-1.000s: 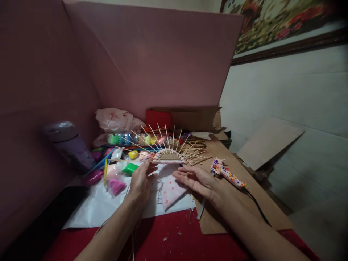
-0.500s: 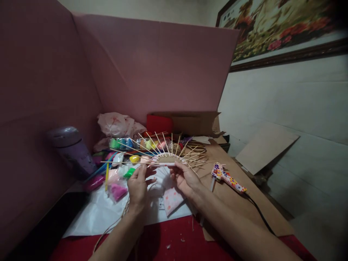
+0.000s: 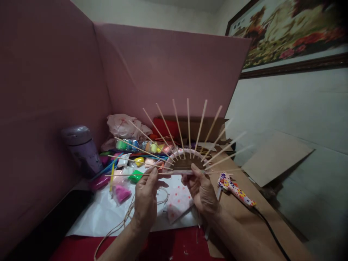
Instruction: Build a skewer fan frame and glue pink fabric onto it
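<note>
Both my hands hold up a half-round cardboard piece [image 3: 185, 163] with several wooden skewers [image 3: 188, 123] fanning out of its curved edge. My left hand [image 3: 146, 195] pinches its lower left edge near the flat side. My right hand [image 3: 201, 188] grips the lower right edge with the thumb on the front. The fan is raised off the table and faces me. A thin cord [image 3: 123, 221] trails from under my left hand across the white paper [image 3: 103, 214].
A flower-patterned glue gun [image 3: 236, 188] with a black cable lies on brown cardboard [image 3: 244, 217] at right. Colourful clay packets [image 3: 130, 166], a purple bottle [image 3: 81, 150] and a pink plastic bag [image 3: 125, 125] crowd the back left. A pink board [image 3: 168, 69] walls the rear.
The skewer fan has been lifted from the table and tilted upright. My right hand went from lying open beside it to gripping its right edge.
</note>
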`<state>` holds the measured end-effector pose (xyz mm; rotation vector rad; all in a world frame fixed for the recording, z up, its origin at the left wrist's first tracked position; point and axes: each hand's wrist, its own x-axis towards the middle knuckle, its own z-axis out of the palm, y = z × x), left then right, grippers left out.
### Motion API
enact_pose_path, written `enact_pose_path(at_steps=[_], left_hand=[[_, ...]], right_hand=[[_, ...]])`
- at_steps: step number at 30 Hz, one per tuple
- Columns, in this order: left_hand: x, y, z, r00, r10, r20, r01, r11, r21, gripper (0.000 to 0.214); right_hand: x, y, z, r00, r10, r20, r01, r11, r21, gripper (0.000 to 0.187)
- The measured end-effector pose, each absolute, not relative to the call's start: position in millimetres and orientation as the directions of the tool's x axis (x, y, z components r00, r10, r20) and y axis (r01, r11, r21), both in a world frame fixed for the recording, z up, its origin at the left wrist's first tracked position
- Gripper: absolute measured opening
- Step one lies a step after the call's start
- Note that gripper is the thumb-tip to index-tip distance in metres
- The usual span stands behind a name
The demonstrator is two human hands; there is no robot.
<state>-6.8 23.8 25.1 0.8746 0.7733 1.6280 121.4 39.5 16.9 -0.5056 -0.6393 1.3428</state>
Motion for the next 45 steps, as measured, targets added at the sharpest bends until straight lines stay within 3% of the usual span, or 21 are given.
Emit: enact_pose_path(at_steps=[5, 15, 30, 45], left_hand=[[-3, 21, 23, -0.091, 0.986, 0.138, -0.486, -0.164, 0.858, 0.024], [5, 21, 12, 0.024, 0.999, 0.042, -0.520, -0.024, 0.854, 0.021], [5, 19, 10, -0.029, 0.998, 0.058, -0.509, -0.064, 0.858, 0.021], [5, 17, 12, -0.038, 0.994, 0.100, -0.485, -0.105, 0.868, 0.015]], right_hand=[[123, 36, 13, -0.048, 0.996, 0.078, -0.709, 0.021, -0.704, 0.010], [131, 33, 2, 0.014, 1.000, 0.018, -0.636, 0.022, -0.771, 0.021], [131, 31, -1, 0.000, 0.998, -0.065, -0.600, -0.052, -0.798, 0.023], [132, 31, 0, 0.071, 0.997, -0.017, -0.638, 0.032, -0.770, 0.020]])
